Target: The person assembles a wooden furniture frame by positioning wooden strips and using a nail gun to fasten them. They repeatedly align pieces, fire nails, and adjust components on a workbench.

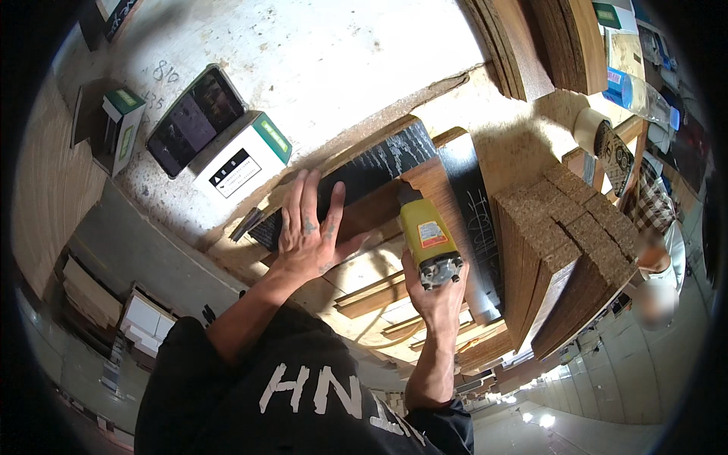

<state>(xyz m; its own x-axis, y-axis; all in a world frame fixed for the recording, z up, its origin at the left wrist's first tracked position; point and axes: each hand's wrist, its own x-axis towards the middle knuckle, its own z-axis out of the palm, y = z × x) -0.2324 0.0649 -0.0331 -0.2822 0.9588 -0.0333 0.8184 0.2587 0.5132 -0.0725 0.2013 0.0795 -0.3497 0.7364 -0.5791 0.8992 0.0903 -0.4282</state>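
My left hand [309, 227] lies flat, fingers spread, on a long black-faced board [387, 158] with pale scuff marks. A brown wooden strip [371, 208] adjoins this board's near side. My right hand [438, 303] is wrapped round a yellow power tool that looks like an air nailer or stapler [426, 227]; its dark nose meets the brown wood. The grip itself is mostly hidden under the tool body. Just right of the tool, a second dark board [478, 212] with white scribbles runs at an angle to the first.
Stacked particle-board panels [531, 280] stand at the right, more panels [523, 45] at the far right. Beyond my left hand are a phone [196, 121] and a white-and-green box [243, 155]. A tape roll [591, 129] and a bottle [641, 97] sit farther right. Another person [658, 250] is at the right edge.
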